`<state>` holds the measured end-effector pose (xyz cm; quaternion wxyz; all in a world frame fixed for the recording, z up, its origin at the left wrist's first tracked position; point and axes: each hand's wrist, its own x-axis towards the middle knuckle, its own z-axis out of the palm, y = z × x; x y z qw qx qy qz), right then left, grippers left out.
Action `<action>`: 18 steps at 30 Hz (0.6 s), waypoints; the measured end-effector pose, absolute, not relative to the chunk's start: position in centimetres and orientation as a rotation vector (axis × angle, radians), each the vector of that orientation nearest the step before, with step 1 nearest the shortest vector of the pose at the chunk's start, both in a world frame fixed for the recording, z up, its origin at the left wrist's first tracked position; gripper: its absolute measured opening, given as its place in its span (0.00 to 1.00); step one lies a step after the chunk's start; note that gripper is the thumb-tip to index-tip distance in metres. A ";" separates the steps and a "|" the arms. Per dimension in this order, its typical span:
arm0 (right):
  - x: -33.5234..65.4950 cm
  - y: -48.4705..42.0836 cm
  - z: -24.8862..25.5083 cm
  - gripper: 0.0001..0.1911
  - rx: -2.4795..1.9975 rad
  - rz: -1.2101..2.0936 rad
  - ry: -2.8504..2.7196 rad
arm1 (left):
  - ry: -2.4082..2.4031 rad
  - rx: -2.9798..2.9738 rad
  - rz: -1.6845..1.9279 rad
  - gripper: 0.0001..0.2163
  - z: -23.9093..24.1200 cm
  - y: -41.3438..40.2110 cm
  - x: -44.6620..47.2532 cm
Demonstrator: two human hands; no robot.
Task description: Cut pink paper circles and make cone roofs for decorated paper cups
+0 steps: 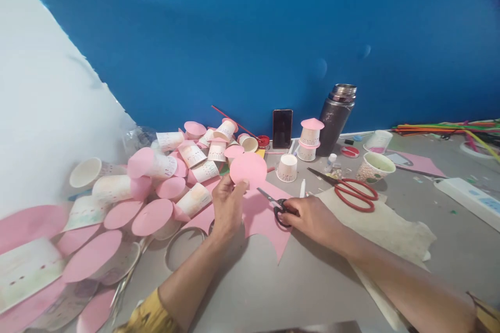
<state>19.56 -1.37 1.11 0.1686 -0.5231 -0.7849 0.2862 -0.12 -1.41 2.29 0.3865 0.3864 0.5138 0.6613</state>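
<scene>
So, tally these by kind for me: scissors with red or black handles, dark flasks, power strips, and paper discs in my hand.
Scissors: 2, black-handled scissors and red-handled scissors
Dark flask: 1
Power strip: 1
Pink paper disc in your left hand: 1
Total: 5

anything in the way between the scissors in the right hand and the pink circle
Nothing visible stands between the black-handled scissors in the right hand and the pink circle held by the left hand.
</scene>
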 end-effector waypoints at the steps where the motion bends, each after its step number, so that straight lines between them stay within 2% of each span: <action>1: 19.4 -1.6 1.3 0.13 -1.515 0.727 -2.305 | 1.207 0.971 1.676 0.03 2.6 -1.3 -0.2; 5: 18.9 -2.3 1.4 0.12 -1.582 0.520 -2.482 | 0.957 0.782 1.522 0.10 2.7 -1.1 0.1; 9: 18.8 -2.2 0.8 0.13 -1.585 0.388 -2.577 | 0.931 0.688 1.406 0.11 1.9 -0.8 0.5; 15: 19.4 -1.5 0.3 0.16 -1.438 0.480 -2.554 | 0.830 0.698 1.286 0.12 1.5 -1.0 0.8; 18: 19.5 -1.3 -0.1 0.13 -1.341 0.507 -2.526 | 0.795 0.704 1.261 0.12 1.2 -1.1 1.1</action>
